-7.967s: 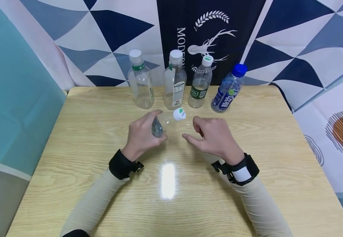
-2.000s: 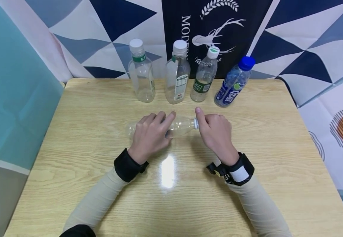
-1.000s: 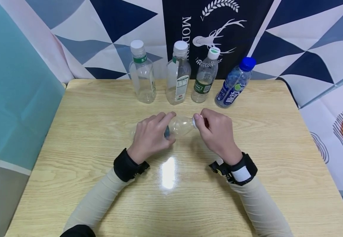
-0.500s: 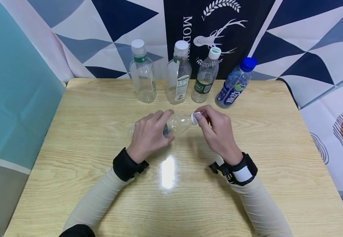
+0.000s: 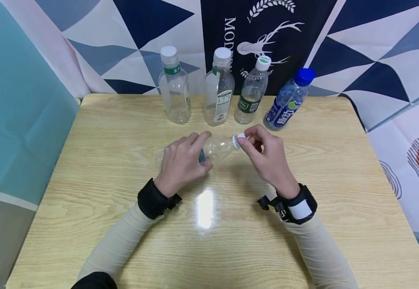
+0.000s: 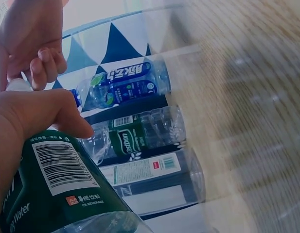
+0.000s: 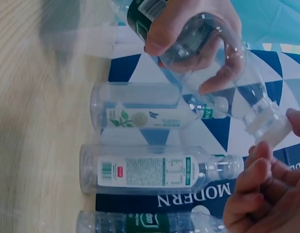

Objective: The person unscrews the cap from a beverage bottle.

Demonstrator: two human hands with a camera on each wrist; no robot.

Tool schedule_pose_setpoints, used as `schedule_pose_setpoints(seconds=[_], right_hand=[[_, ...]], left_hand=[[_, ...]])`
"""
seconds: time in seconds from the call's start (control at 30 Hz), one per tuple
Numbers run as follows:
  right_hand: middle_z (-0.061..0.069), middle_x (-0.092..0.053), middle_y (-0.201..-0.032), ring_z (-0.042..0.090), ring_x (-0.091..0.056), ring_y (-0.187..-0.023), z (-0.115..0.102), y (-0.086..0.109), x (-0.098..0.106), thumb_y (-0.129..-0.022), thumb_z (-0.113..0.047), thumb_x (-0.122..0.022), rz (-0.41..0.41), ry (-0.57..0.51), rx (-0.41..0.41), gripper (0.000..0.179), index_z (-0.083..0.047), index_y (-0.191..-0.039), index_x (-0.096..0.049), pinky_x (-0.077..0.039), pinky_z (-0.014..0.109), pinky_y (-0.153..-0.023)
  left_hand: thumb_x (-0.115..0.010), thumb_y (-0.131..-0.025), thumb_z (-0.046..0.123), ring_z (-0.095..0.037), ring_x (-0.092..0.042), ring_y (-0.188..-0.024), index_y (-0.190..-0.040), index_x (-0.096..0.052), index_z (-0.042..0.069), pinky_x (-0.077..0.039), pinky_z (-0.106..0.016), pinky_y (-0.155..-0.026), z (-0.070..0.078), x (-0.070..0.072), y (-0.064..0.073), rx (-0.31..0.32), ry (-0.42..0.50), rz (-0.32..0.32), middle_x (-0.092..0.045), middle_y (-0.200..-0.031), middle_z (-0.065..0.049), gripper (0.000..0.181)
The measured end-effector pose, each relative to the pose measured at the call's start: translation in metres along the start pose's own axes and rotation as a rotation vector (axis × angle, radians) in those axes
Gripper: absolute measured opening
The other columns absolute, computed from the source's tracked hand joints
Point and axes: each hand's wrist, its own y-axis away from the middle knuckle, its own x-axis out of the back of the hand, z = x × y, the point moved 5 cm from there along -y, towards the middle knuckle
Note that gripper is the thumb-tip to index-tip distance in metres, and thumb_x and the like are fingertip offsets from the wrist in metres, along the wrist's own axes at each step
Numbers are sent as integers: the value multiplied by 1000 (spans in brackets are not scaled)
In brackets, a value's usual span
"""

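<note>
My left hand (image 5: 184,158) grips a clear plastic water bottle (image 5: 219,147) round its body, where a green label (image 6: 67,184) shows in the left wrist view. The bottle is tilted, its neck pointing right in the head view. At the neck, thumb and fingertips of my right hand (image 5: 268,158) pinch the white cap (image 5: 242,137). A white ring (image 5: 235,142) shows on the neck just below the cap. Whether the cap is still seated on the threads I cannot tell. Most of the bottle's lower body is hidden behind my left hand.
Along the back edge of the wooden table (image 5: 205,257) stand two clear bottles (image 5: 174,94) (image 5: 219,92) with white caps, a green-labelled bottle (image 5: 251,94) and a blue-capped bottle (image 5: 287,102). A patterned cloth (image 5: 129,48) hangs behind them.
Eight seconds ago my right hand was off the bottle. Over the last second its fingers have shifted from round the cap to a fingertip pinch, and the neck has risen slightly away from me.
</note>
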Motion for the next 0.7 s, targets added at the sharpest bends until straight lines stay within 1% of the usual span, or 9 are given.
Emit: schedule_pose_setpoints(seconds=[0.07, 0.13, 0.23, 0.3, 0.4, 0.47, 0.53, 0.63, 0.7], right_hand=[[3, -56, -67, 12, -43, -56, -11, -1, 3, -87, -7, -63, -10, -28, 52, 16, 5, -97, -61, -35, 26, -50], [5, -56, -69, 14, -44, -57, -20, -3, 5, -85, -2, -63, -19, -40, 92, 16, 7, -99, -61, -36, 30, -51], [4, -57, -70, 14, -45, -58, -28, -4, 7, -85, -3, -62, -19, -37, 120, 17, 5, -100, -61, -36, 34, -51], [1, -56, -69, 12, -44, -58, -28, -4, 6, -88, -7, -61, -8, -23, 123, 15, 3, -99, -62, -36, 33, -51], [2, -57, -67, 11, -46, -57, -28, -4, 4, -92, -9, -58, 15, -22, 104, 13, 3, -96, -61, -36, 28, -50], [5, -58, -66, 11, -46, -55, -26, -4, 3, -94, -10, -56, 21, -25, 66, 15, 4, -96, -60, -35, 25, -50], [7, -58, -65, 13, -46, -55, -26, -4, 3, -94, -11, -57, 25, -32, 13, 17, 5, -94, -58, -35, 24, -50], [8, -55, -63, 15, -44, -53, -23, -4, 3, -93, -12, -57, 15, -36, -56, 18, 5, -89, -56, -33, 24, -48], [7, -53, -62, 16, -43, -53, -24, -4, 3, -92, -10, -58, 3, -42, -70, 16, 5, -85, -56, -32, 24, -47]], left_hand=[[-63, -63, 27, -13, -39, -49, -117, -60, 13, -31, -27, -34, -1, 0, 0, 2, 2, -5, -56, -78, 1, 55], [-63, -63, 26, -13, -39, -50, -117, -60, 13, -31, -27, -35, -1, -1, 0, 2, 1, -10, -56, -79, 1, 56], [-63, -63, 26, -13, -39, -50, -118, -60, 13, -31, -27, -35, -1, -2, 0, 5, 0, -17, -56, -79, 1, 56], [-64, -63, 27, -13, -39, -50, -118, -60, 13, -31, -27, -35, -1, -3, 0, 6, 0, -20, -57, -80, 1, 57], [-64, -62, 26, -12, -39, -51, -119, -61, 13, -31, -27, -36, 0, -3, 0, 5, 1, -21, -57, -81, 1, 58], [-64, -62, 26, -12, -39, -51, -119, -61, 13, -31, -27, -36, 0, -2, 0, 2, -2, -19, -57, -81, 1, 58], [-64, -62, 26, -12, -39, -51, -119, -61, 13, -31, -27, -36, 1, -2, 0, 2, -4, -17, -57, -80, 1, 58], [-65, -62, 26, -12, -39, -51, -119, -61, 13, -31, -27, -36, 1, -2, 0, 3, -6, -19, -57, -80, 1, 58], [-65, -62, 27, -12, -39, -51, -119, -61, 13, -31, -27, -36, 1, -3, 1, 6, -5, -22, -57, -80, 0, 58]])
